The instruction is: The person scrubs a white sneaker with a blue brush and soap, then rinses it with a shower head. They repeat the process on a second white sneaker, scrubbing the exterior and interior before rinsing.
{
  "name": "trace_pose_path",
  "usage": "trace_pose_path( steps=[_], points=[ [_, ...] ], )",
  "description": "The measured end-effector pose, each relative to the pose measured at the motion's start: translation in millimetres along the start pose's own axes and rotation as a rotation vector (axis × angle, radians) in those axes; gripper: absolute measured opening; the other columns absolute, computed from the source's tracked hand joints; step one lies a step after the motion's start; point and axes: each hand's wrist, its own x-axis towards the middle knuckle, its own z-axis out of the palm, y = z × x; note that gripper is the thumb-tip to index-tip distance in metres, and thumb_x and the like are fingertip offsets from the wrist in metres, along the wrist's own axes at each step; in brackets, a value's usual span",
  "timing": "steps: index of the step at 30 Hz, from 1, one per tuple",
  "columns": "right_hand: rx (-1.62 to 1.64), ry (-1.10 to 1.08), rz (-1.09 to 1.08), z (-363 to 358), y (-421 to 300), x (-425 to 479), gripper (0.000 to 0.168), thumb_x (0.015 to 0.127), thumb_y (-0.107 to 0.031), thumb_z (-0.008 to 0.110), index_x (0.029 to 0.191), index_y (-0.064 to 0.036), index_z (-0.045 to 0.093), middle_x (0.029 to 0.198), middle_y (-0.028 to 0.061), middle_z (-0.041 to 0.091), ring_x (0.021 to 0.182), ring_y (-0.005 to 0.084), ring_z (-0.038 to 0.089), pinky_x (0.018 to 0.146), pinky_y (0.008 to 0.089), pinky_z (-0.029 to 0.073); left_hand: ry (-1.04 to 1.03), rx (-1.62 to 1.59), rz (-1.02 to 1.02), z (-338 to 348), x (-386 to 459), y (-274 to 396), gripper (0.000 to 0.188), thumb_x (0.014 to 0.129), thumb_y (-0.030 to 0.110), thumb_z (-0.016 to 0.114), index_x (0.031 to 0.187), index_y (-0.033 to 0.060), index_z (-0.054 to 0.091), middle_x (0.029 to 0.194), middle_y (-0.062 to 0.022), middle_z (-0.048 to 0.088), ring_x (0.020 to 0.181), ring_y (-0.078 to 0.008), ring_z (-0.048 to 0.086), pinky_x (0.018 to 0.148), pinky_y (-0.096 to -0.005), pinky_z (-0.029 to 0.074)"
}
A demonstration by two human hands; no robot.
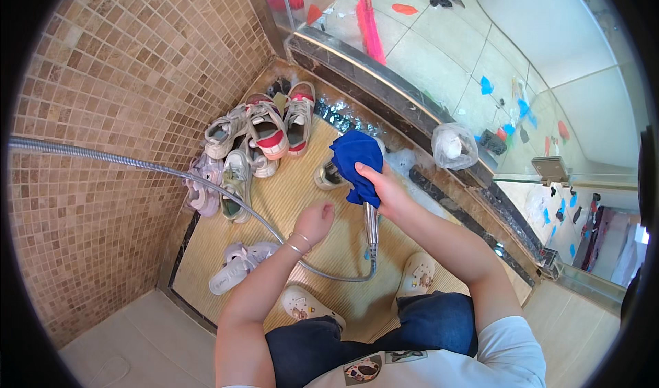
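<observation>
My right hand (pixel 388 190) grips a blue cloth (pixel 358 159) bunched around the head of a handheld shower. The chrome shower handle (pixel 370 226) sticks out below the cloth, joined to a metal hose (pixel 226 191) that loops to the left. My left hand (pixel 315 223) is held left of the handle with its fingers curled; whether something is in them cannot be told. Partly behind the cloth stands a light shoe (pixel 329 176) on the ribbed floor. Several sneakers stand by the tiled wall, among them a red and white one (pixel 267 128).
A lilac shoe (pixel 244 262) lies near my left forearm. Foamy water (pixel 355 120) edges the raised dark shower curb (pixel 381 69). A clear plastic bag (pixel 454 146) sits on the curb. Beyond the glass are a pink broom (pixel 370 33) and scattered scraps. A mosaic wall (pixel 128 94) rises at left.
</observation>
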Motion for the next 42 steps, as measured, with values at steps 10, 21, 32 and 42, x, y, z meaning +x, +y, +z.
trace_pose_path(
  steps=[10,21,32,42],
  points=[
    [-0.238,-0.043,-0.092,9.4,0.0,-11.7,0.079,0.076,-0.009,0.079,0.14,-0.008,0.032,0.12,0.0104,0.054,0.105,0.023,0.058,0.07,0.0417,0.059,0.253,0.268,-0.271,-45.3,5.3,-29.7,0.034,0.083,0.021,0.066,0.107,-0.0014,0.056,0.1,-0.0225,0.065,0.094,-0.0392,0.064,0.085,-0.0469,0.051],
    [-0.251,-0.318,-0.106,156.7,48.1,24.0,0.057,0.076,-0.001,0.066,0.128,0.0,0.044,0.101,0.0097,0.06,0.083,0.0193,0.063,0.066,0.0356,0.058,0.604,-0.375,-0.6,-49.3,-41.7,-145.8,0.028,0.089,0.024,0.062,0.102,0.0006,0.054,0.083,-0.0186,0.065,0.08,-0.0367,0.066,0.073,-0.0434,0.053],
    [-0.267,-0.25,0.111,258.0,99.1,11.2,0.024,0.083,-0.018,0.066,0.1,-0.003,0.057,0.081,0.0032,0.055,0.06,0.0166,0.057,0.052,0.0379,0.056,0.602,-0.845,-0.431,-284.2,-230.2,-0.2,0.037,0.092,0.006,0.052,0.129,0.0049,0.053,0.07,0.0042,0.048,0.048,-0.0032,0.038,0.041,-0.021,0.029],
    [-0.059,-0.204,0.203,300.9,164.2,13.9,0.022,0.086,-0.017,0.068,0.099,-0.004,0.057,0.083,0.0031,0.058,0.07,0.0185,0.059,0.051,0.0348,0.046,1.057,0.704,-0.413,-331.6,-251.1,-105.5,0.027,0.086,0.01,0.06,0.11,0.0175,0.069,0.098,-0.0069,0.067,0.098,-0.0267,0.059,0.089,-0.044,0.042]
  ],
)
